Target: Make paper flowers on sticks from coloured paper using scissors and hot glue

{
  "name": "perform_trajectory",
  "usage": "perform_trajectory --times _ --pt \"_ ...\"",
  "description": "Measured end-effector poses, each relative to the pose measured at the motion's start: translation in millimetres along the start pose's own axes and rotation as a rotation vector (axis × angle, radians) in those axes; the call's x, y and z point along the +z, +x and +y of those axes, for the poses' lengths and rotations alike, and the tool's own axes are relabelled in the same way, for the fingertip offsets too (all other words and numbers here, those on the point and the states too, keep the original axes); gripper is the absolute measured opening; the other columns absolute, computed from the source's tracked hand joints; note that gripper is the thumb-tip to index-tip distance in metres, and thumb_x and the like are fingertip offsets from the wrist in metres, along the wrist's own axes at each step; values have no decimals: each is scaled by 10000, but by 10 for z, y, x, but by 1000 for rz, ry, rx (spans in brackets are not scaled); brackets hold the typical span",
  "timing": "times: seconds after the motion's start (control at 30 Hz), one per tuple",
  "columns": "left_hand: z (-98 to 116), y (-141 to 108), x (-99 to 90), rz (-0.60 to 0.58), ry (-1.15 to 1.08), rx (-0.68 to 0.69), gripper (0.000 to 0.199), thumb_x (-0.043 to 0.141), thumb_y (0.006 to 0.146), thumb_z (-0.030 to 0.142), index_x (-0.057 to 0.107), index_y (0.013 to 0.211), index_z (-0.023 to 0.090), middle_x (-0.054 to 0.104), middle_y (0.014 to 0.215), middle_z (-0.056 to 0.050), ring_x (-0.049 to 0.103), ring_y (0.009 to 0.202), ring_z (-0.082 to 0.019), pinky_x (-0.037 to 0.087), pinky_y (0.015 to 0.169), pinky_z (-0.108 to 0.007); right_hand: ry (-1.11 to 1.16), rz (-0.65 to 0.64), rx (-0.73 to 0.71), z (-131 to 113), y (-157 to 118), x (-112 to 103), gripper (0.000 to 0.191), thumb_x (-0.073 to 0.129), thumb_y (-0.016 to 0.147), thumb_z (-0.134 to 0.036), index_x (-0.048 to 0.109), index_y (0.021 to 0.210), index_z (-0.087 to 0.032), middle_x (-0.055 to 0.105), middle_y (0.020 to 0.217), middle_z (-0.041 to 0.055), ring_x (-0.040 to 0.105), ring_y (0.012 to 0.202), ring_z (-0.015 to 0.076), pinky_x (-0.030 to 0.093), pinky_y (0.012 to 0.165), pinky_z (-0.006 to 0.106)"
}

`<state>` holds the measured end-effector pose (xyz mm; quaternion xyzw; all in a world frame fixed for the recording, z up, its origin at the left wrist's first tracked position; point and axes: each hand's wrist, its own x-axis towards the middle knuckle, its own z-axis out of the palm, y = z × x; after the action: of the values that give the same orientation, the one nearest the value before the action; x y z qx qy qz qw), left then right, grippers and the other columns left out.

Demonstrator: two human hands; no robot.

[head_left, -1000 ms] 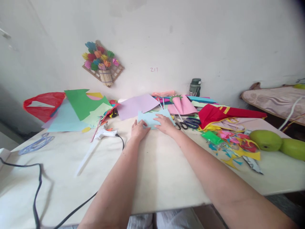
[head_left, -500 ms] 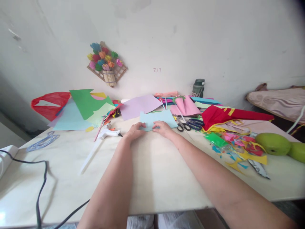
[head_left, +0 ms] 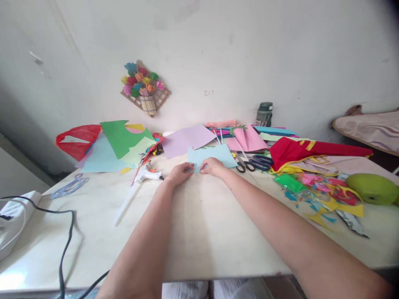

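A light blue sheet of paper (head_left: 215,154) lies on the table in front of me. My left hand (head_left: 181,172) has its fingers curled onto the sheet's near left corner. Close beside it, my right hand (head_left: 212,167) pinches the same near edge, thumb and fingertips together. The far part of the sheet reaches away from me between and beyond both hands. Just right of the sheet lie scissors (head_left: 245,167) with black handles. To the left of my left hand rests a white glue gun (head_left: 149,174).
Left stand a power strip (head_left: 23,211) with a black cable (head_left: 69,236) and a green sheet (head_left: 120,139). A lilac sheet (head_left: 183,140) lies behind. At right are a red cloth (head_left: 299,151), paper scraps (head_left: 324,199) and a green round object (head_left: 370,188). A bottle (head_left: 264,114) stands at the back.
The view has turned slightly left, so everything sits further right in the picture. Both hands stay at the near edge of the blue sheet, with only slight finger movement.
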<state>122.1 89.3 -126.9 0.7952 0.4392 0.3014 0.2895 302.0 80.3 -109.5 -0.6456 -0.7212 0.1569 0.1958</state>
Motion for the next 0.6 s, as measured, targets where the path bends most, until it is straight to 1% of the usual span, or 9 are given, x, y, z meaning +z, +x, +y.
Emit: perform_trajectory --times 0.07,0.13,0.23,0.37,0.5,0.6 --pt "1 -6 23 25 8 2 174 526 651 218 575 815 186 590 1099 -54 532 1014 -163 386 887 -266 -40 18 18 -64 -24 -7 106 655 600 -316 669 699 -281 657 800 -25 573 807 178 384 668 264" --pt "-1 -8 43 51 44 -1 190 532 657 225 578 838 190 604 1067 -42 547 981 -160 399 868 -264 -49 70 13 -77 -47 12 98 641 617 -350 663 684 -283 655 830 -23 558 852 190 369 695 284" --pt "-2 -5 58 79 115 -12 254 556 655 242 581 904 202 612 1045 -24 554 950 -165 410 851 -272 -39 147 -53 -14 -54 64 102 623 645 -369 654 667 -275 642 904 -24 535 912 201 351 732 306" --pt "7 -4 53 65 167 -7 324 563 662 258 586 980 205 610 1047 -19 551 944 -171 411 841 -274 -11 159 -177 96 -24 111 82 623 664 -341 649 681 -265 627 954 -31 534 915 189 339 754 307" --pt "16 -12 46 61 179 4 353 560 672 290 592 1016 219 605 1064 -9 542 974 -171 396 867 -264 -32 194 -223 113 -21 131 75 621 676 -325 636 678 -252 626 949 -33 532 910 186 336 741 305" --pt "22 -18 47 64 173 -23 372 556 673 301 591 1034 219 588 1102 -11 522 1020 -177 375 903 -269 -65 212 -253 100 -23 152 92 604 697 -324 627 678 -236 617 970 -23 524 914 181 336 730 297"
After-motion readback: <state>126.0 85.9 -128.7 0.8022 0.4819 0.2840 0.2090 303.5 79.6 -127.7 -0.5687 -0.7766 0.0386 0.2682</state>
